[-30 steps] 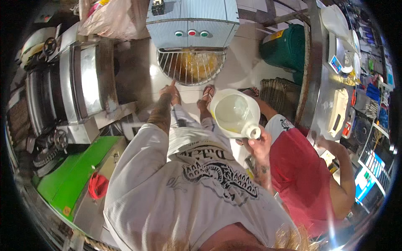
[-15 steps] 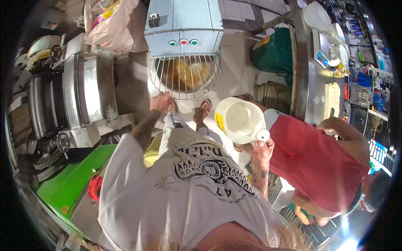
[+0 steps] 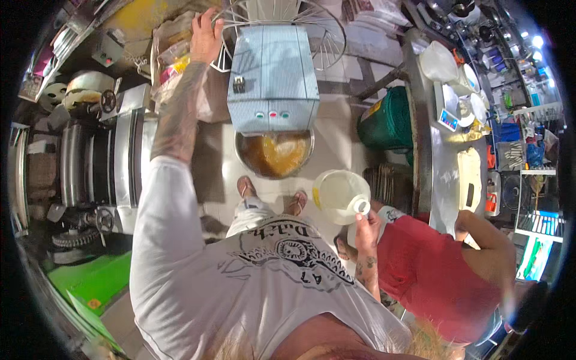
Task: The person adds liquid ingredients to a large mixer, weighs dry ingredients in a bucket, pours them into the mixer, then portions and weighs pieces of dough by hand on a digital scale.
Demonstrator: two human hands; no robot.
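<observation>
A: Status?
B: L hand (image 3: 207, 33) fingers curled round wire guard (image 3: 282, 30), raised. R hand (image 3: 366, 225) grips jug (image 3: 339, 195) handle, jug upright beside bowl (image 3: 275, 153).
A: Left?
B: Dough in bowl; jug looks unpoured.

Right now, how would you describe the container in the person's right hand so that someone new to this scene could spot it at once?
Start at the big ribbed blue-grey mixer with the round metal bowl of yellow-brown dough below it. Just right of that bowl, above the pale floor, the right hand grips a pale translucent plastic jug by its neck. It is the only see-through container held in the air, beside a person in a red top.
</observation>
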